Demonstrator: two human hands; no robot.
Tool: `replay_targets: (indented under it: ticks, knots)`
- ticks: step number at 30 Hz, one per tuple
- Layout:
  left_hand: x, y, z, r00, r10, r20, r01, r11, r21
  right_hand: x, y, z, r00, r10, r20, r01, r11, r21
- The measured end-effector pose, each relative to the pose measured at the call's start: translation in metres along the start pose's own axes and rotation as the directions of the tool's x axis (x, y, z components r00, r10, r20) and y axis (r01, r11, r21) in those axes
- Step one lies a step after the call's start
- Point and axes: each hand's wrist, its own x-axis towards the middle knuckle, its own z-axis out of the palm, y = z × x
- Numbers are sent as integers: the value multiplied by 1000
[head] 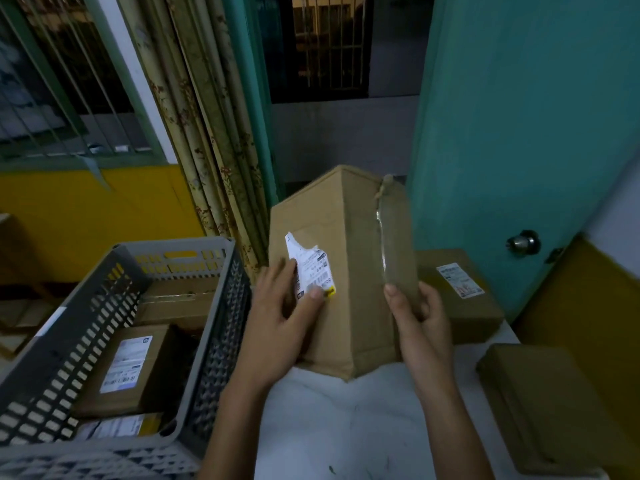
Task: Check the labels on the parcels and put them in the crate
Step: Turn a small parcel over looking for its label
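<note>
Hands hold big brown box (346,271) upright on worktop (346,427). Left hand (277,317) fingers flat on torn white label (311,268), print too small to read. Right hand (419,320) fingers curled round box edge. Gray crate (114,341) left of left fingers.

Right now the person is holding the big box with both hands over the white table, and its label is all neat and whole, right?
Not quite. The label on the big box is torn and ragged along its top, not whole, as the head view shows. The rest holds: the left hand and the right hand hold the box over the white table.
</note>
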Motion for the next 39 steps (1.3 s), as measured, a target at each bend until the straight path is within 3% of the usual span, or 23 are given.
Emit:
replay_targets:
  ticks: [3,6,12,23,29,31,35,39]
  knots:
    - [-5,11,13,986,86,145,-58,981,-188,-7,1,11,994,-76,-77,59,978,-199]
    - [-5,14,10,990,53,135,-14,962,-274,-12,0,12,992,-128,-20,117,951,-286]
    - [-9,5,5,975,-84,207,168,886,-433,-10,1,7,979,-203,21,202,950,-238]
    - [-7,4,7,984,-126,123,169,874,-456,-15,-2,10,988,-105,116,121,983,-139]
    - [-4,6,10,989,-135,-57,95,889,-449,-13,-6,11,992,-78,101,87,993,-83]
    - [-5,7,10,992,-125,-23,101,887,-451,-11,-5,12,994,-68,81,72,996,-54]
    - [-10,7,7,982,-51,184,132,875,-465,-8,-5,15,998,28,51,-32,996,79]
    - [-8,-5,2,967,-61,247,177,857,-483,-3,-6,11,985,92,149,-115,981,155]
